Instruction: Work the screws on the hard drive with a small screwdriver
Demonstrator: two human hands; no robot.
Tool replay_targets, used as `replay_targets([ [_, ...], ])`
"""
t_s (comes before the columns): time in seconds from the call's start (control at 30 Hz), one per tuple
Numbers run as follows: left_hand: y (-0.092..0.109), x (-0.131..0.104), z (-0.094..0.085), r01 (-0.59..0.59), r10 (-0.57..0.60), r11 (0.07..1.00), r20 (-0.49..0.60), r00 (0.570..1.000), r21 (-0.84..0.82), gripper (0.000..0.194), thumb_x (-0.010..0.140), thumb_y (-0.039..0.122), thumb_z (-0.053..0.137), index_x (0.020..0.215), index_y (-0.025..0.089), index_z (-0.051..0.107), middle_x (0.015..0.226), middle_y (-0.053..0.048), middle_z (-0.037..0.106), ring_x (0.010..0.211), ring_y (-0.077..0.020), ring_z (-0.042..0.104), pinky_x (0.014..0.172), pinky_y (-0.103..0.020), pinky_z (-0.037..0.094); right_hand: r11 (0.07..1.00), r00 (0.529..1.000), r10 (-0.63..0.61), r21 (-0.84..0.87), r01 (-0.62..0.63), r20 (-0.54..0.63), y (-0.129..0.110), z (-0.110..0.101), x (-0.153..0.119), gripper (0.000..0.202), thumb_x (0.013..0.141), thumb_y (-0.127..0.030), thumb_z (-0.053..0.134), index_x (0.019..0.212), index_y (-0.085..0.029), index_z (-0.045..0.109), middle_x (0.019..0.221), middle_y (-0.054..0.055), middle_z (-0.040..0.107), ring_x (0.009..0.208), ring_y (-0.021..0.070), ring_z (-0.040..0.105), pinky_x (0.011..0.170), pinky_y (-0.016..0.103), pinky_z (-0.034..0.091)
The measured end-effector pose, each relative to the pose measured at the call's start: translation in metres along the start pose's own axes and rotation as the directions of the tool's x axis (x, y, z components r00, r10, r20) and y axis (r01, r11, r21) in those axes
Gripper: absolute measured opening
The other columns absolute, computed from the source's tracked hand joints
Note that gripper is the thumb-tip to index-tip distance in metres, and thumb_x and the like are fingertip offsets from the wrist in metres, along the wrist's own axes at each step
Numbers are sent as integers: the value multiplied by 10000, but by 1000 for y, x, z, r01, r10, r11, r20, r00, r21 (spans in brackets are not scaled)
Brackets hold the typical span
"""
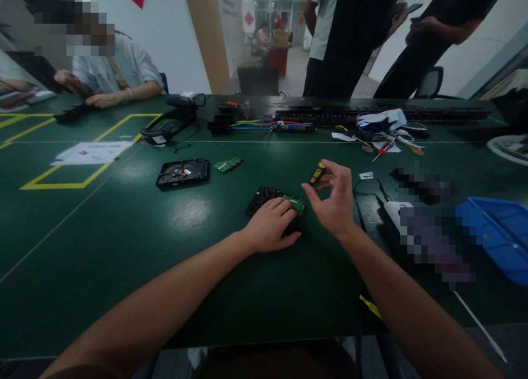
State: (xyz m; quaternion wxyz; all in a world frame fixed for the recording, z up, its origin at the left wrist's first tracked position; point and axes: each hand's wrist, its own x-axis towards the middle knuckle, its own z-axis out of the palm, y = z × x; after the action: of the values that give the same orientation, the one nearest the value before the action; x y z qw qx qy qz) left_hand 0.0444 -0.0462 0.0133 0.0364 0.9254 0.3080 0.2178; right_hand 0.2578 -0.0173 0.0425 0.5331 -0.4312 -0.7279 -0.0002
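A black hard drive point(258, 199) with a green circuit board point(294, 203) on its upper face lies on the table in front of me. My left hand point(273, 223) grips it from above, fingers bent over the drive and thumb along its near side, hiding much of it. Just to the right, my right hand point(335, 197) pinches a screwdriver point(317, 173) by its yellow and black handle. The tool is tilted, its thin shaft pointing down to the right end of the board; whether the tip touches a screw is too small to tell.
Another hard drive point(183, 173) and a loose green circuit board point(228, 165) lie farther left on the green table point(198, 291). Cables, a red screwdriver point(383, 149) and white gloves point(381, 119) sit at the back. A blue bin point(495, 236) stands right. Other people are across the table.
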Motion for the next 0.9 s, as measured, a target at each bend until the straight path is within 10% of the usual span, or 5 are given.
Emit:
replay_targets([
  [0.27,0,1,0,10,-10,1000,0,1000,-6,380,944,476,653,1187,184,635,1225,-131,636,1190,-323,585,1068,-505,517,996,995,53,67,-59,89,-2,3,-2,742,996,-211,567,1651,-322,237,1545,152,471,1009,242,748,965,510,673],
  [0.9,1,1,-1,5,-5,1000,-1,1000,-10,399,951,478,651,1221,185,628,1259,-130,633,1225,-326,582,1098,-494,503,987,987,48,147,-71,155,4,1,0,608,1055,-338,545,1613,-343,302,1387,98,671,1040,246,772,967,502,665],
])
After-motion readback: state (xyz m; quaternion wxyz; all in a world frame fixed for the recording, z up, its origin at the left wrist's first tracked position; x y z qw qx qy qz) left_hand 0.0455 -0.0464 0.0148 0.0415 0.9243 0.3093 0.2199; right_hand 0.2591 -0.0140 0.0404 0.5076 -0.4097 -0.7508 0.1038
